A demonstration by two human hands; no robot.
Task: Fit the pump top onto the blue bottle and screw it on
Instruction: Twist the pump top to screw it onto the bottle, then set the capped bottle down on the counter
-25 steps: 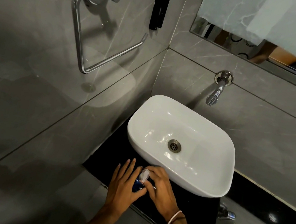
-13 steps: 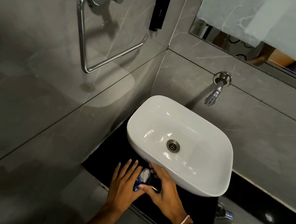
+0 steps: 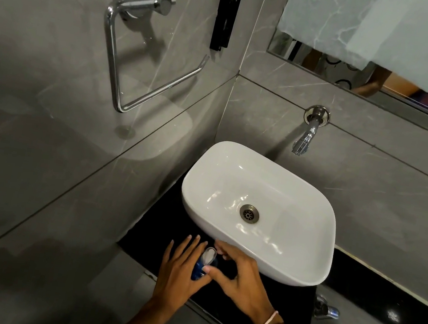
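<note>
- Standing on black worktop just in front of white sink, blue bottle w/ pump top on it.
- Left hand cupped bottle's side, fingers straight.
- Right hand pinched the top, thumb & fingers curled.

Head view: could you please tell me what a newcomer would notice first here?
The white basin on the black counter dominates the middle. At its near edge, the left hand and right hand close around a small blue bottle with a white pump top.
</note>
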